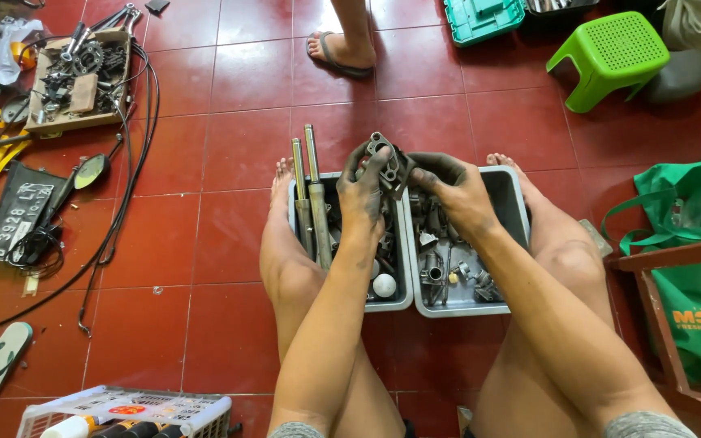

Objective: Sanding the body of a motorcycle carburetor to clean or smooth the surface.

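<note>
Both greasy hands, left hand (364, 195) and right hand (458, 193), are pinching a flanged metal part (386, 162) above the far edge of the two grey trays (399, 302) on the floor, so oily fingers could easily let it slip into the loose bits.

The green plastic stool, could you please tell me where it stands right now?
In the head view the green plastic stool stands at the upper right on the red tiled floor, just right of a teal case.
</note>
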